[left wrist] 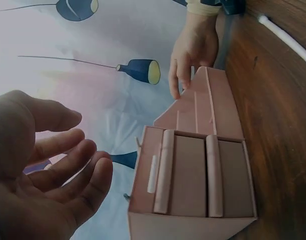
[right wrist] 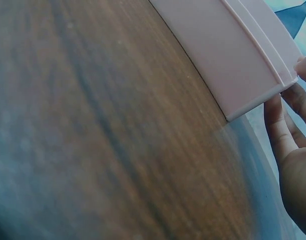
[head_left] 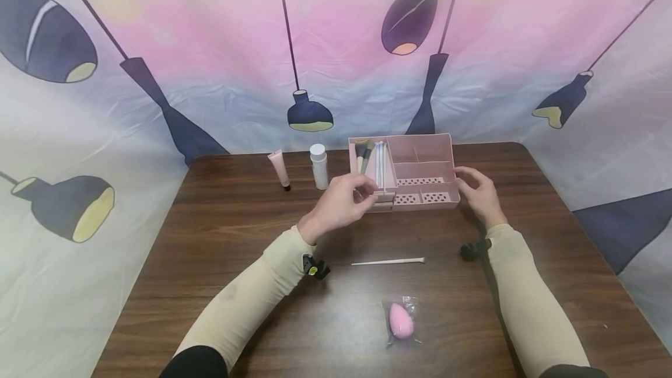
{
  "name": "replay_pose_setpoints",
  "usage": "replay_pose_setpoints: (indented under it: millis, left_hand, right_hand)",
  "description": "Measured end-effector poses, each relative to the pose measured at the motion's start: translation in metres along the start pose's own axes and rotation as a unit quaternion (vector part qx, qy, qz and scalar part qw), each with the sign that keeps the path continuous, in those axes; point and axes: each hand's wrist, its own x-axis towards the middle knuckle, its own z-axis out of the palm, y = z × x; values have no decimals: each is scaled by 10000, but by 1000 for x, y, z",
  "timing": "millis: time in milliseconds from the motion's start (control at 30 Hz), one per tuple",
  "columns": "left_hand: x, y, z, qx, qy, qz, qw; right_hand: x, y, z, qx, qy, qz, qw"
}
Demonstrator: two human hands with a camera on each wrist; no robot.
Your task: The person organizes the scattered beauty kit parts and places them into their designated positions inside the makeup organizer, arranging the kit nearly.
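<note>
A pink makeup organizer [head_left: 420,150] stands at the back of the table, with two small drawers [left wrist: 190,172] on its left front. My left hand [head_left: 341,200] hovers at the drawers' left, its fingers loosely bent and nothing between them; the left wrist view shows this hand [left wrist: 57,165] apart from the organizer. At the organizer's right end, my right hand [head_left: 480,194] holds the side wall; in the right wrist view the hand [right wrist: 295,130] has thumb and fingers at that corner. Makeup brushes [head_left: 362,156] and thin white sticks [head_left: 380,162] stand in the left compartment.
Left of the organizer are a pink squeeze tube [head_left: 280,169] and a white bottle [head_left: 319,167]. A slim white brush-like stick [head_left: 388,262] lies in front, and nearer still a pink makeup sponge [head_left: 401,321] in clear wrapping. A printed cloth [head_left: 236,115] hangs behind the table.
</note>
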Motion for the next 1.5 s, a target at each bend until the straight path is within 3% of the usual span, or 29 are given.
replay_pose_setpoints:
  millis: [367, 800, 1000, 1500]
  left_hand:
    - [-14, -11, 13, -68, -455, 89, 9989]
    - [-25, -20, 28, 73, -994, -69, 9950]
    - [-31, -25, 39, 322, -1280, -51, 9912]
    - [-35, -33, 53, 725, -1813, -405, 9799]
  right_hand:
    - [0, 3, 0, -120, 33, 74, 9999]
    - [-1, 4, -1, 8, -21, 35, 10000]
    - [-1, 4, -1, -48, 26, -2, 10000]
    - [0, 1, 0, 33, 13, 2, 10000]
